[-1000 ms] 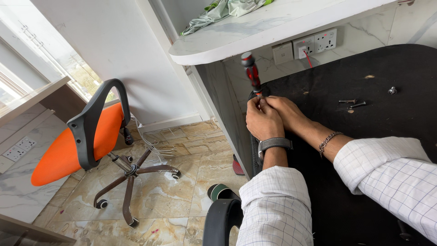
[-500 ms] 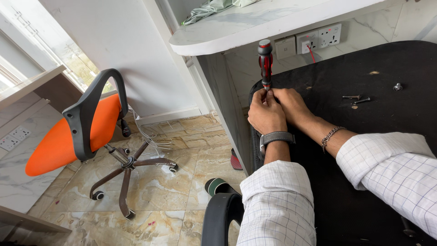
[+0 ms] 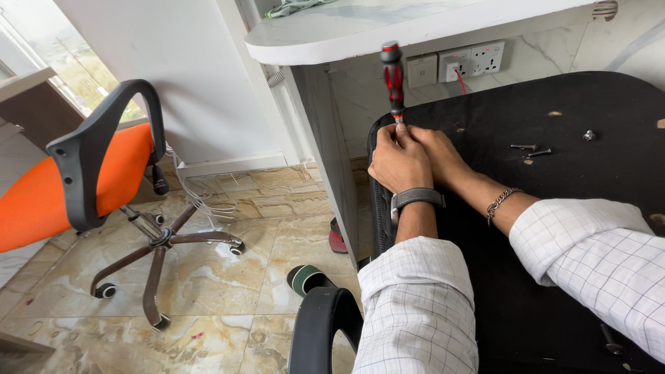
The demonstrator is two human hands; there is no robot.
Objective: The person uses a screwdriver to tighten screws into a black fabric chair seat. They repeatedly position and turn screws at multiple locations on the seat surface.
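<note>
A red and black screwdriver (image 3: pixel 393 79) stands upright at the left edge of a black board (image 3: pixel 554 208), its tip hidden between my fingers. My left hand (image 3: pixel 398 163), with a dark wristband, curls around the shaft near the tip. My right hand (image 3: pixel 436 152), with a chain bracelet on the wrist, presses against it from the right, fingers closed at the same spot. Two loose screws (image 3: pixel 530 149) and a small metal nut (image 3: pixel 589 136) lie on the board farther right.
An orange office chair (image 3: pixel 90 187) stands on the tiled floor at the left. A white countertop (image 3: pixel 388 28) overhangs a wall socket (image 3: pixel 471 61) with a red wire. A black armrest (image 3: pixel 322 332) and a sandal (image 3: pixel 337 239) are below.
The screwdriver has turned from a leftward tilt to upright. Both hands stay closed at its tip, and the view has shifted slightly.
</note>
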